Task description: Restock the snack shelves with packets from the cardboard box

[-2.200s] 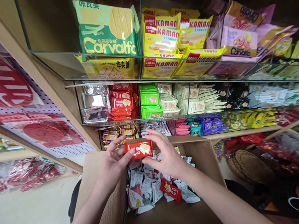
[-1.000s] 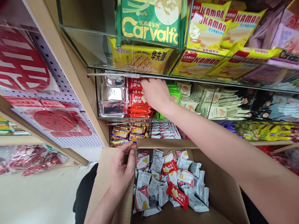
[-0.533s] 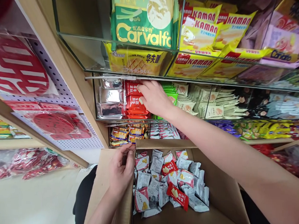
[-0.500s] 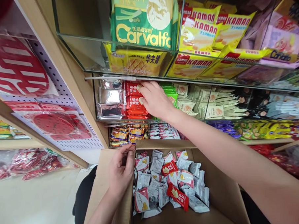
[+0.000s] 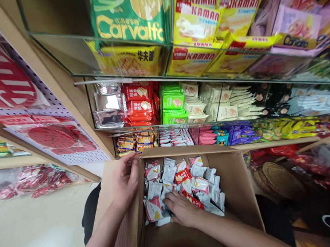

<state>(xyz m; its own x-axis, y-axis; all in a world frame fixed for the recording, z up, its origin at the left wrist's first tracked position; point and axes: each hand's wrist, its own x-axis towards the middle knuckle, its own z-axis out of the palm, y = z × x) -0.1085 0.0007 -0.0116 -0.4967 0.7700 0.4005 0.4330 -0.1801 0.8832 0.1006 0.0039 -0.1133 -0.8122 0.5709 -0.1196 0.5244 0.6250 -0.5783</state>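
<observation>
My right hand point(image 5: 181, 208) is down inside the cardboard box point(image 5: 249, 189), on a pile of small wrapped snack packets point(image 5: 153, 190). Its fingers are spread and bent over the packets, with some fingertips hidden among them; I see no packet gripped. Most packets are silver-white and pink. A red wafer packet point(image 5: 182, 175) lies on top, and another red packet point(image 5: 193, 200) is partly behind the hand. My left hand point(image 5: 126, 180) rests at the box's left wall, loosely curved. A gap shows between thumb and fingers, with nothing in it.
Beyond the box, a glass-fronted shelf holds red packets point(image 5: 140, 102), silver packets point(image 5: 109, 102) and green packets point(image 5: 174, 104). Larger yellow packs point(image 5: 196, 21) stand above. A wooden upright point(image 5: 55, 75) borders the left. Round woven items point(image 5: 278, 181) lie to the right.
My right hand has left the red packets on the shelf and come down into the box. My left hand stays by the box wall. The view has shifted slightly.
</observation>
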